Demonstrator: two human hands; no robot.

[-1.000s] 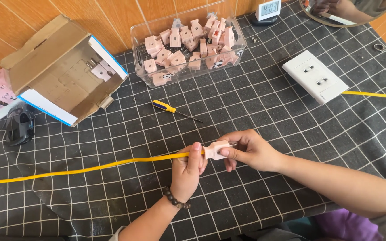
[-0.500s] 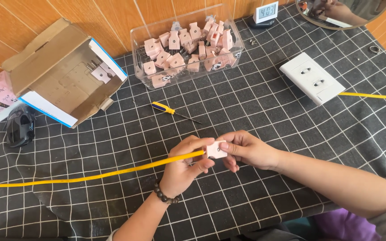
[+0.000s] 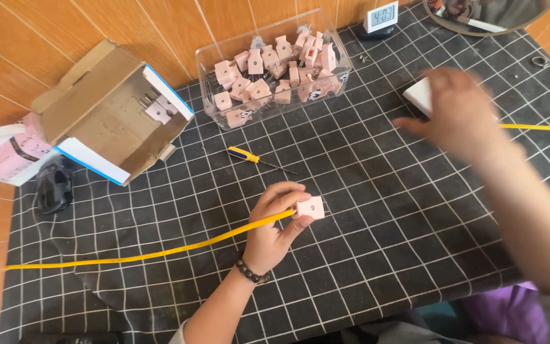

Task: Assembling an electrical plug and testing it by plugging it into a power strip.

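My left hand (image 3: pixel 276 224) grips a small pink plug (image 3: pixel 310 207) fixed to the end of a long yellow cable (image 3: pixel 141 255) that trails left across the black grid cloth (image 3: pixel 377 191). My right hand (image 3: pixel 458 111) is blurred, with fingers spread, up at the right over the white socket block (image 3: pixel 419 95), most of which it hides. It holds nothing that I can see. A second stretch of yellow cable (image 3: pixel 542 127) runs off to the right from behind that hand.
A clear tub (image 3: pixel 333 89) of several pink plugs stands at the back. An open cardboard box (image 3: pixel 106 111) lies at the left, a small yellow-handled screwdriver (image 3: pixel 256 158) between them. A tissue pack (image 3: pixel 4 153), a dark object (image 3: pixel 53 186), a small clock (image 3: pixel 380 15) and a mirror (image 3: pixel 491 16) ring the edges.
My right hand has let go of the pink plug and swung up and right to the white socket block. The left hand stays on the plug and cable.
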